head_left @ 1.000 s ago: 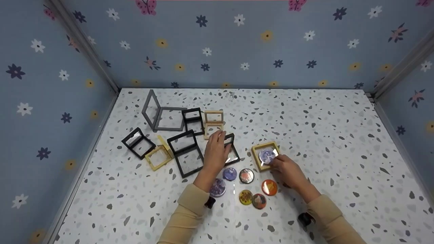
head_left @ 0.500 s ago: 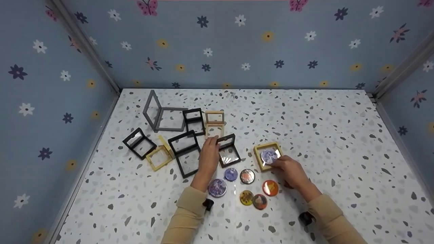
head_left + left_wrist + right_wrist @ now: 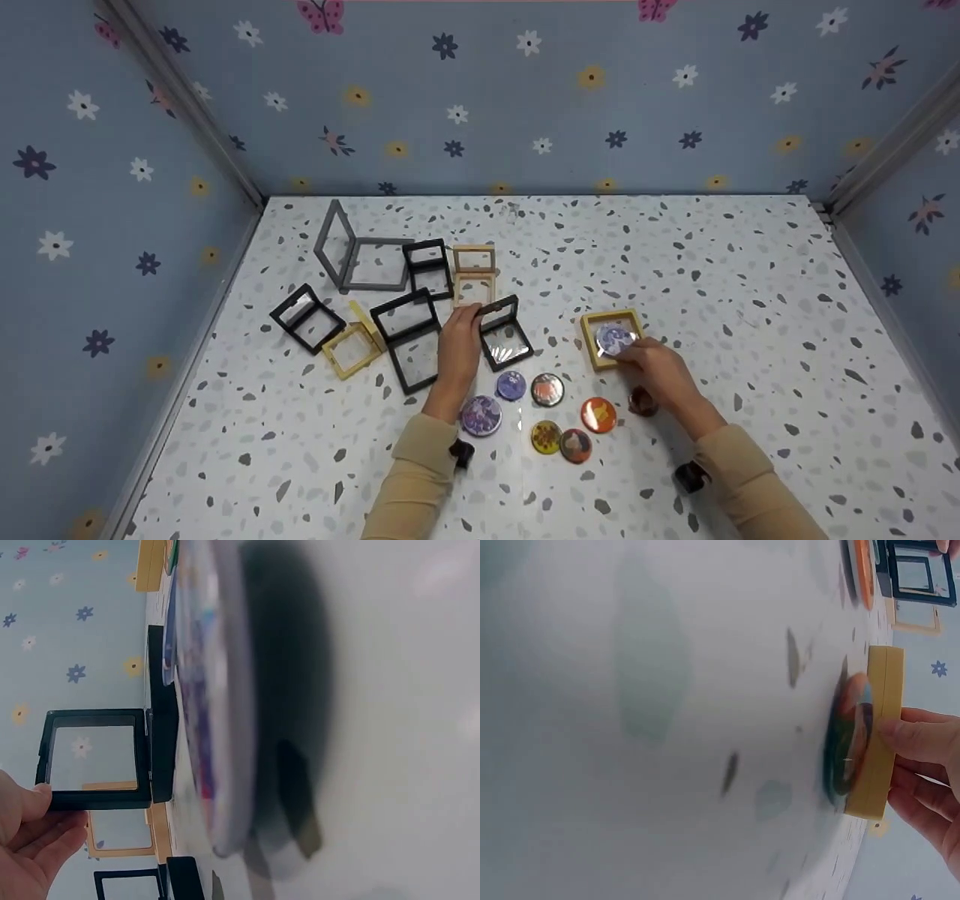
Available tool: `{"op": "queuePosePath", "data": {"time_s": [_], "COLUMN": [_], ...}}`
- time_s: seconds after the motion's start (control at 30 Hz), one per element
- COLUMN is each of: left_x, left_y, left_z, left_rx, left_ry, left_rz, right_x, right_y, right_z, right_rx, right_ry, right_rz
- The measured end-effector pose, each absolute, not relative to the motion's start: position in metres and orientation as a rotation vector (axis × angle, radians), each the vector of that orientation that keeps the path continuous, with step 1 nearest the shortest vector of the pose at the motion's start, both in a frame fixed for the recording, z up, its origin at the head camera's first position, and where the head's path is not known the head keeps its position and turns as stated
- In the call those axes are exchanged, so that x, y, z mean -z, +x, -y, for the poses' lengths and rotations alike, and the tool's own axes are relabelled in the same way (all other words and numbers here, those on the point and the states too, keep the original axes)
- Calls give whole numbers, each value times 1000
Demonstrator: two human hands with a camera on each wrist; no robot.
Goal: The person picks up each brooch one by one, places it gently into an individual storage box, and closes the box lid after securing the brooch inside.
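My left hand (image 3: 457,356) pinches the raised lid of a small black display frame (image 3: 516,361). In the left wrist view, thumb and fingers are at a corner of that black lid (image 3: 97,801). My right hand (image 3: 664,375) grips a closed yellow display frame (image 3: 588,341) by its near right corner. A purple round badge (image 3: 613,337) shows behind its clear film. In the right wrist view, the thumb presses the side of the yellow frame (image 3: 886,690). A dark red badge (image 3: 643,402) lies below that hand, and two purple badges (image 3: 481,415) lie near the left wrist.
To the left stand open display frames: a grey one (image 3: 375,287), several black ones such as the large one (image 3: 397,367), a yellow one (image 3: 341,371) and a wood-coloured one (image 3: 474,271). Orange (image 3: 599,415), yellow (image 3: 545,437) and other badges lie between the arms.
The yellow frame with the purple badge has slid right with my right hand, uncovering the dark red badge. My left hand has moved left and down to the black lid's left side.
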State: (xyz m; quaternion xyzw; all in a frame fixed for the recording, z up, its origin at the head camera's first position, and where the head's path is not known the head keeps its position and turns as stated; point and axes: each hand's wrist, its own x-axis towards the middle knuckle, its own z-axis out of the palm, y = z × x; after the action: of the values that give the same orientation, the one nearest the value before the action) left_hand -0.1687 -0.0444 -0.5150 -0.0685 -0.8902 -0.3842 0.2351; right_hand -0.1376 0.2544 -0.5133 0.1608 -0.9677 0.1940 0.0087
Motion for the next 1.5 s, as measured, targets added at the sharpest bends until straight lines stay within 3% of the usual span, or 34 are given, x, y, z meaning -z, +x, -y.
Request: {"op": "queuePosePath", "data": {"time_s": [1.5], "left_x": [516], "left_y": [-156], "left_z": [46], "left_rx": [1093], "left_ry": [-189], "left_rz": [2406], "right_x": [502], "right_y": [-174], "right_z": [-328], "right_rx": [-601], "right_ry": [200], "right_rz": [3150]}}
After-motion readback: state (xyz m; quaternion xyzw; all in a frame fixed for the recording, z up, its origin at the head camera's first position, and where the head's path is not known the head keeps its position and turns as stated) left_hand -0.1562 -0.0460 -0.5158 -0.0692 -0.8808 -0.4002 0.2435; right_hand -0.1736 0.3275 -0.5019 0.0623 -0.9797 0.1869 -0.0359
